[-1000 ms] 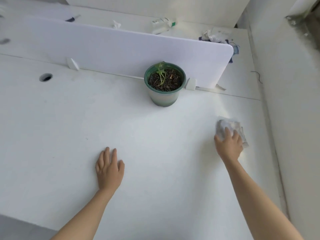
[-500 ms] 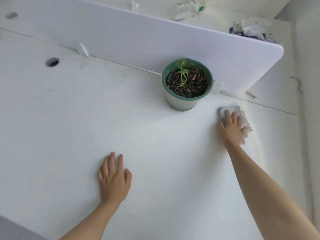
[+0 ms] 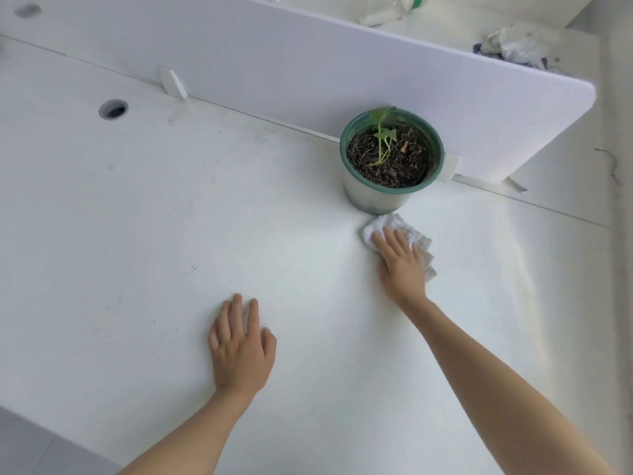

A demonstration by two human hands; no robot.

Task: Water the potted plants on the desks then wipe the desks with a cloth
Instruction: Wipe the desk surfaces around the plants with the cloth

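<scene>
A green-rimmed pot (image 3: 375, 197) with dark soil and a small green seedling stands on the white desk (image 3: 171, 234), against the white divider panel (image 3: 308, 73). My right hand (image 3: 400, 265) lies flat on a crumpled white cloth (image 3: 419, 240), pressing it to the desk just in front of the pot. The cloth's far edge is close to the pot's base. My left hand (image 3: 239, 347) rests palm down on the desk near the front, fingers spread, holding nothing.
A round cable hole (image 3: 113, 109) sits in the desk at the left. Beyond the divider lie crumpled paper or plastic (image 3: 513, 46) and a white tube (image 3: 390, 12) on the far desk. A wall rises at the right. The desk's front edge runs at bottom left.
My right hand has slid the cloth leftwards along the desk, from the right side to just in front of the pot. My left hand has stayed flat on the desk.
</scene>
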